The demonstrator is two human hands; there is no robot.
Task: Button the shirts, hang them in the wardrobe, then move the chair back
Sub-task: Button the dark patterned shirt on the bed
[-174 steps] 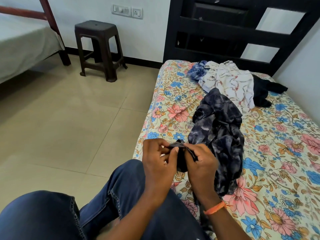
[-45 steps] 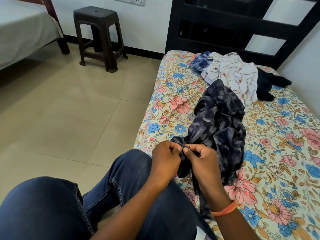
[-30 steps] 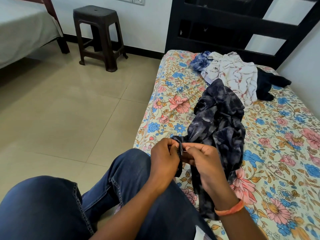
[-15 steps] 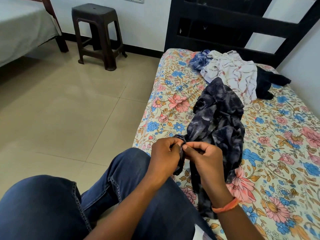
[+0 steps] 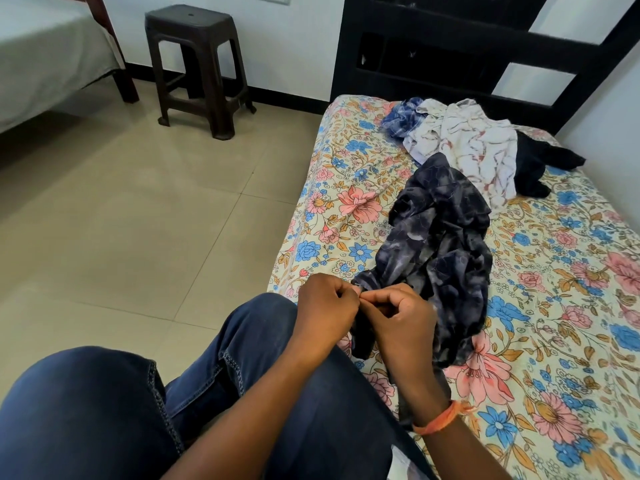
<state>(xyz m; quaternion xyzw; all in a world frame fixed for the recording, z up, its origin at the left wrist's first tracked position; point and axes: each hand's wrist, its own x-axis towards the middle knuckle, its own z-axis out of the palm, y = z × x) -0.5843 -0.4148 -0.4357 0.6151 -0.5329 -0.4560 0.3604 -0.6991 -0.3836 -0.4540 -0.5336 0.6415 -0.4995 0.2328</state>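
A dark navy patterned shirt (image 5: 446, 251) lies crumpled on the floral bedsheet (image 5: 571, 306), stretching from mid-bed down to my lap. My left hand (image 5: 325, 310) and my right hand (image 5: 401, 320) meet at its near edge, fingers curled, each pinching the fabric between thumb and fingertips. The button itself is hidden by my fingers. Farther up the bed lie a white marbled shirt (image 5: 474, 147), a blue checked shirt (image 5: 401, 117) and a black garment (image 5: 540, 164).
A dark plastic stool (image 5: 197, 67) stands on the tiled floor by the wall at the back left. Another bed with a grey sheet (image 5: 45, 60) is at far left. The black headboard (image 5: 485, 43) rises behind the floral bed. My knees in jeans (image 5: 138, 410) fill the foreground.
My hands stay together on the shirt's edge, their fingers working in small shifts along the fabric. The shirt's lower part has bunched slightly closer to me.
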